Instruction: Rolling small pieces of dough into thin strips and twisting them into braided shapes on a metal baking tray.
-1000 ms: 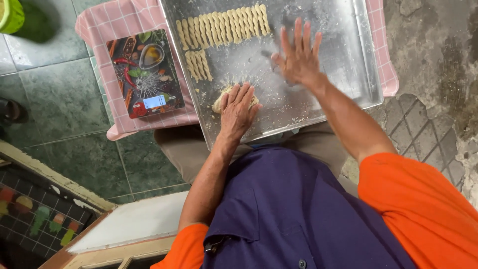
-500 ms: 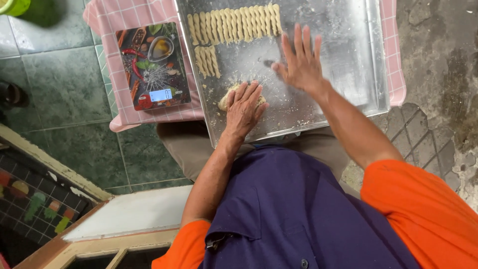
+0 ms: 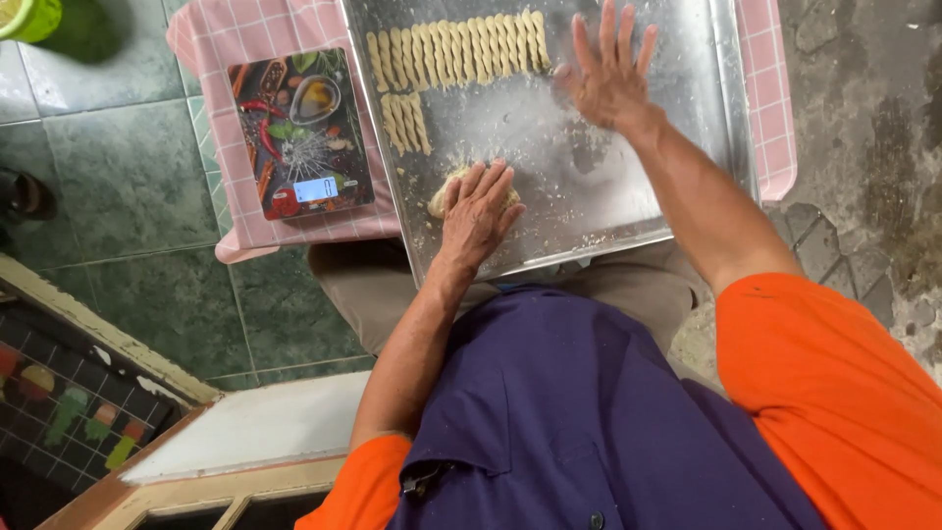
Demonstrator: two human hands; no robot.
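The left hand [image 3: 478, 206] lies flat, fingers released, covering a dough lump [image 3: 442, 196] near the metal tray's [image 3: 687, 157] near edge. The right hand [image 3: 610, 74] rests open-palmed on the floured tray, just beside the dough twists [image 3: 456, 49] along the far edge.

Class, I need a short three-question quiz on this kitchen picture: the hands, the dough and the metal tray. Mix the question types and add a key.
1. True or false: the left hand rests palm down on a lump of dough on the metal tray.
2. Multiple choice: the right hand is
A. holding a rolling pin
B. flat on the floured tray with fingers spread
C. lifting the kitchen scale
3. Fill in: the twisted dough sticks lie in ___ rows, the longer one farther from the person.

Key
1. true
2. B
3. two
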